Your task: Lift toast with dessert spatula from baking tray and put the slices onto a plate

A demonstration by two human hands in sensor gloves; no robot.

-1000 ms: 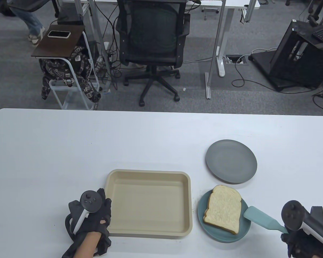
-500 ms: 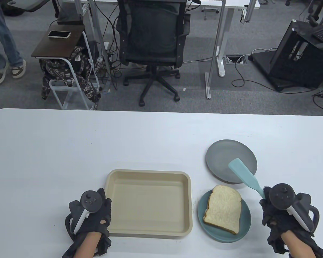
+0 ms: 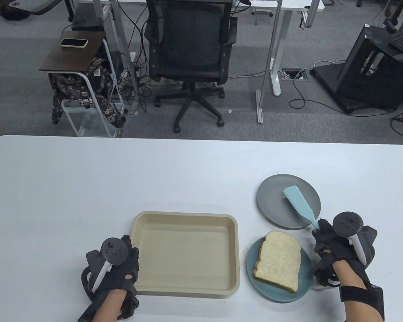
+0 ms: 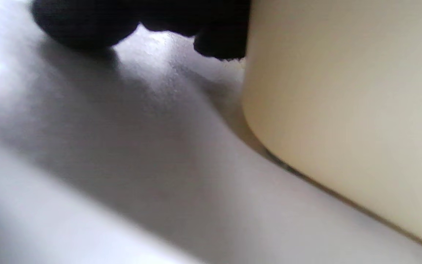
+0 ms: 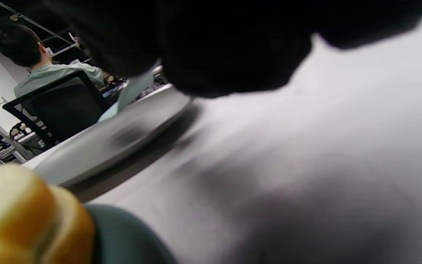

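A toast slice (image 3: 279, 264) lies on a teal plate (image 3: 278, 294) at the front right; its crust (image 5: 20, 216) and the teal plate's rim (image 5: 123, 238) fill the right wrist view's lower left. The beige baking tray (image 3: 186, 218) holds nothing. My right hand (image 3: 332, 250) grips the handle of the light-blue spatula (image 3: 299, 203), whose blade lies over the grey plate (image 3: 272, 198). My left hand (image 3: 116, 268) rests against the tray's left front corner, fingertips (image 4: 218, 44) beside the tray wall (image 4: 343, 110).
The white table (image 3: 87, 188) spreads to the left and behind the dishes. Beyond its far edge stand a black office chair (image 3: 191, 47) and a side stand (image 3: 75, 53) with a phone. A seated person (image 5: 39, 69) appears far off.
My right hand came in from the front right corner, swinging the spatula from beside the teal plate up over the grey plate. The left hand stayed put.
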